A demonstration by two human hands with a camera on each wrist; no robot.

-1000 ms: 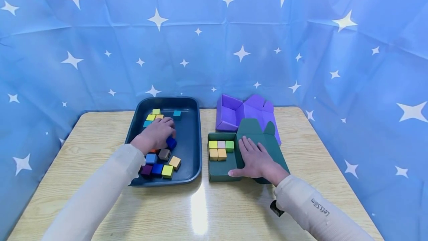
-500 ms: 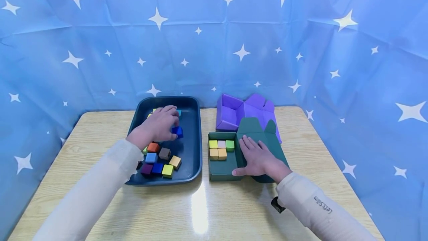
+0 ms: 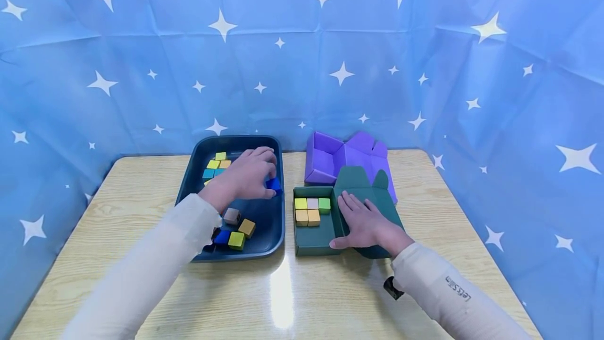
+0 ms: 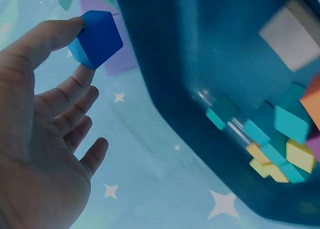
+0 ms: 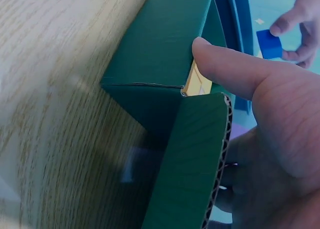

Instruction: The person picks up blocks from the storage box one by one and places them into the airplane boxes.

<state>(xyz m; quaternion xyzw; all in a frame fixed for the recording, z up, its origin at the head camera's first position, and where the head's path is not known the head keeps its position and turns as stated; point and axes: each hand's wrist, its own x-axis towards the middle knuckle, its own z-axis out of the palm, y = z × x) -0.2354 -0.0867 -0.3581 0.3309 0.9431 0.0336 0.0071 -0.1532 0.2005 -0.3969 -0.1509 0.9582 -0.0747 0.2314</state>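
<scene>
My left hand [image 3: 243, 176] pinches a blue cube [image 4: 97, 39] between thumb and fingertip, over the right side of the dark blue tray [image 3: 261, 222]. In the left wrist view its other fingers are spread loosely. The right hand [image 3: 365, 227] lies with straight fingers on the opened lid [image 3: 386, 211] of a green cardboard box [image 3: 317, 251]. Its thumb [image 5: 220, 59] reaches the box's rim in the right wrist view. Inside the box, along the back and left, sit a yellow cube [image 3: 300, 203], a pink one, a green one [image 3: 324, 205] and two light orange ones [image 3: 308, 218].
Several loose cubes lie in the tray, among them a grey cube [image 3: 232, 216], a yellow cube [image 3: 236, 241] and a teal cube [image 4: 291, 124]. The left forearm hides some. An opened purple box [image 3: 323, 164] stands behind the green one, before a blue star-patterned curtain [image 3: 302, 56].
The left hand has carried the blue cube up and rightward from the tray's middle to near its right rim. The right hand stays on the lid, almost still.
</scene>
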